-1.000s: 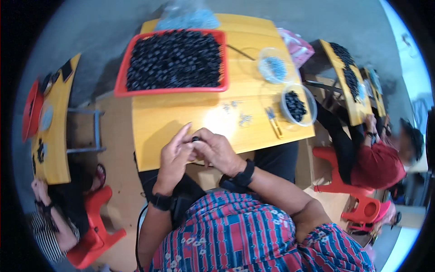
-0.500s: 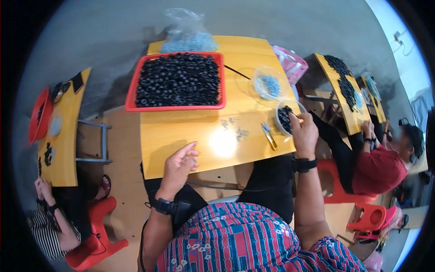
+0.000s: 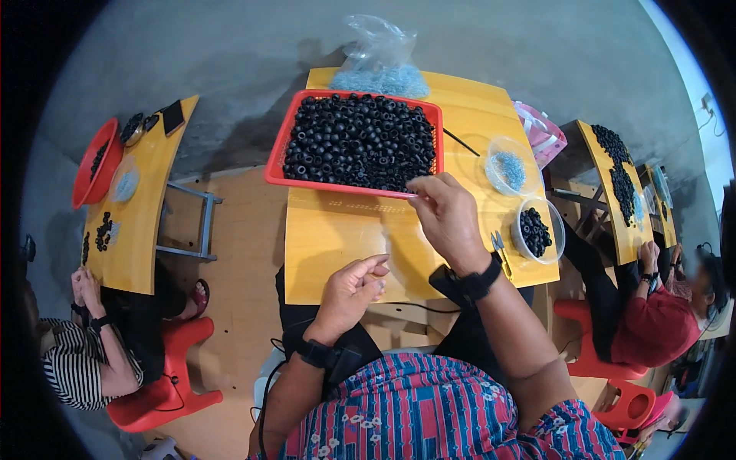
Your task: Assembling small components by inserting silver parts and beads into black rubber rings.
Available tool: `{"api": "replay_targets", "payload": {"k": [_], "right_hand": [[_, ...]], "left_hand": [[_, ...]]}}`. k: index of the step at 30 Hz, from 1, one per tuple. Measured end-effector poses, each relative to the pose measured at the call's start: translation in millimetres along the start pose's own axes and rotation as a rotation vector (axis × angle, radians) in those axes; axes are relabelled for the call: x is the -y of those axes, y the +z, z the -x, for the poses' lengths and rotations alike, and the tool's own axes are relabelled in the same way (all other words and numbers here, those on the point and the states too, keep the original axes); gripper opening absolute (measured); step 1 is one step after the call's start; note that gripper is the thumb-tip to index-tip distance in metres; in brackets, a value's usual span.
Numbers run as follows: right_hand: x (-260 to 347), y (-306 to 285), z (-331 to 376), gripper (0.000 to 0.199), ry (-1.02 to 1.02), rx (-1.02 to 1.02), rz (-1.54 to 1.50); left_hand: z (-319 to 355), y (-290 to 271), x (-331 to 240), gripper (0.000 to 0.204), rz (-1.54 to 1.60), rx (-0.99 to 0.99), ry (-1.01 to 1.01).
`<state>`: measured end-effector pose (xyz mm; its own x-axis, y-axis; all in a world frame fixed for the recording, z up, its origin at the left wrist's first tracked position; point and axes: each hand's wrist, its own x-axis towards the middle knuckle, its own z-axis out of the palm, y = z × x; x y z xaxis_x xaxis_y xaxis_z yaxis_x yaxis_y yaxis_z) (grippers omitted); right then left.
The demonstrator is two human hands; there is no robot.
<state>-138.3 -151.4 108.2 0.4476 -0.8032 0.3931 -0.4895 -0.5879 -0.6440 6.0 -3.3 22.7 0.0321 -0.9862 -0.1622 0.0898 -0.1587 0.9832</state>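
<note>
My right hand (image 3: 447,218) is at the front right corner of a red plastic basket (image 3: 277,146), its fingers bent and pressed together; what they hold, if anything, is hidden. Small black round pieces with holes (image 3: 356,142) fill the basket. Over the table's near edge hovers my left hand (image 3: 349,297), index finger stretched out and thumb apart, with nothing visible in it. To the right of my right hand stands a clear tub (image 3: 557,244) with more black pieces (image 3: 534,232). Yellow-handled snips (image 3: 501,255) lie beside that tub, partly behind my right wrist.
A second clear tub (image 3: 498,182) holds small bluish-silver bits. A clear plastic bag (image 3: 381,80) of similar bits sits at the table's back, and a thin black stick (image 3: 461,142) lies right of the basket. Co-workers sit at yellow tables (image 3: 146,245) on both sides.
My right hand has left the tub of black pieces and moved left to the basket's front corner. My left hand stays near the table edge. The whole view has shifted.
</note>
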Motion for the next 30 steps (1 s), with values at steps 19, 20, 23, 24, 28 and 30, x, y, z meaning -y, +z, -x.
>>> {"api": "replay_targets", "payload": {"k": [19, 20, 23, 24, 28, 30], "right_hand": [[-26.8, 61.2, -60.1, 0.027, 0.034, 0.071, 0.360], [-29.2, 61.4, -61.2, 0.027, 0.023, 0.069, 0.365], [-33.7, 59.8, -59.5, 0.027, -0.030, 0.033, 0.270], [-35.0, 57.7, -57.7, 0.027, -0.050, 0.015, 0.224], [-10.6, 45.4, -32.5, 0.022, 0.047, -0.030, -0.254], [-3.7, 42.9, -13.8, 0.021, 0.112, 0.020, -0.482]], "left_hand": [[-1.4, -2.6, -2.8, 0.042, -0.028, 0.018, 0.056], [-2.0, -2.2, -3.7, 0.042, -0.029, 0.018, 0.055], [-1.6, -1.4, -1.4, 0.042, -0.021, 0.007, 0.068], [-2.0, -0.7, -0.3, 0.042, -0.015, 0.006, 0.077], [-0.8, -2.1, 2.1, 0.039, -0.065, -0.003, 0.119], [0.0, -2.0, 7.3, 0.036, -0.023, -0.019, 0.099]]}}
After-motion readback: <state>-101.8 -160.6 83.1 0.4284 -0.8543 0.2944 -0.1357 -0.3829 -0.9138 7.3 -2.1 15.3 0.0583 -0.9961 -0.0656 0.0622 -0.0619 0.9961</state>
